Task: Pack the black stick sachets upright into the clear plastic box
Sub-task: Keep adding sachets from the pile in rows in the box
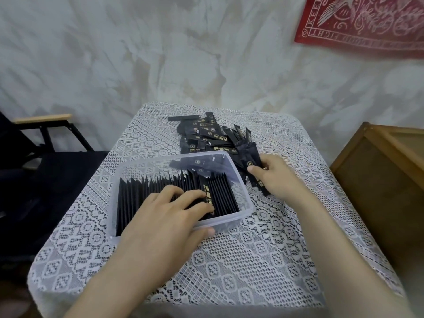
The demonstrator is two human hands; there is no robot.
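Black stick sachets (146, 187) stand in the clear plastic box (146, 167) under the flat left grip (165, 221). The right grip (275, 177) clutches a bundle (249, 157), probably to slot in upright next.

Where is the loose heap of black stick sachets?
In the head view the heap lies on the lace-covered table, behind the clear plastic box, beside the right hand.

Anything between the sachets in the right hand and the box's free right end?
Only the clear box's right wall. The right hand holds the sachets just outside it; the left hand rests on the packed row, clear of the gap.
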